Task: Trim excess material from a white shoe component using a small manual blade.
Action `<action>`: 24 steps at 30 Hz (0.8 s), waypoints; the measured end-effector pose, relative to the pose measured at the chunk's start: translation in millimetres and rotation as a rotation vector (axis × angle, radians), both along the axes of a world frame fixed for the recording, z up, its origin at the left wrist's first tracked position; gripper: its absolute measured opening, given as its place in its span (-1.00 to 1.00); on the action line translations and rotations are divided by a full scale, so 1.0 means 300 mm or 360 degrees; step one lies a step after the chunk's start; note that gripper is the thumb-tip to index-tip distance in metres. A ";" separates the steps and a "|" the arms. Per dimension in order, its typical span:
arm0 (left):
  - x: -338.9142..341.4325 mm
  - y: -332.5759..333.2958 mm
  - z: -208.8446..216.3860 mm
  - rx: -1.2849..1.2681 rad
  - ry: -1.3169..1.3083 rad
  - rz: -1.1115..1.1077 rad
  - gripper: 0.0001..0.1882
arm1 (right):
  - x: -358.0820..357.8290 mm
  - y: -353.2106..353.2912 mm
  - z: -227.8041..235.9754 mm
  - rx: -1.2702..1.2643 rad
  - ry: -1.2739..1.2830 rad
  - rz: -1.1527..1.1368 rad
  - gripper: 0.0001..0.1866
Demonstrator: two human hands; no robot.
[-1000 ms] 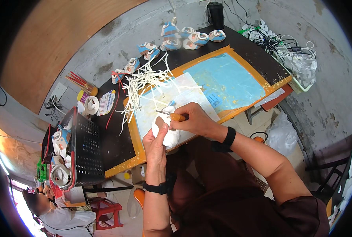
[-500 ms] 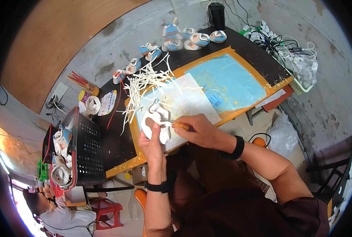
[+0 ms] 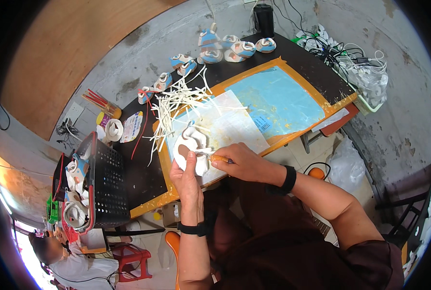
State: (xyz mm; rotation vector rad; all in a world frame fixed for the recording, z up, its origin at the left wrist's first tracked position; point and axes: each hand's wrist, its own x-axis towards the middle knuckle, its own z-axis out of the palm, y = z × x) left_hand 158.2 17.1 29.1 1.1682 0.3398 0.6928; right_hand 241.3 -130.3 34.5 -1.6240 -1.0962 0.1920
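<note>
Holding a white shoe upper over the near edge of the surface, the left hand is closed on it, thumb on top. Right hand's curled snugly round a wooden-handled tool, metal end at the upper. Label-wise: printed card toward the left edge, plus a block of print on the blue sheet, both too tiny to make out.
</note>
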 end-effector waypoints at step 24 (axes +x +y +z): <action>0.009 -0.001 -0.021 0.0083 -0.0074 0.0037 -0.72 | 0.005 0.001 0.044 -0.0153 0.1617 0.0572 -0.61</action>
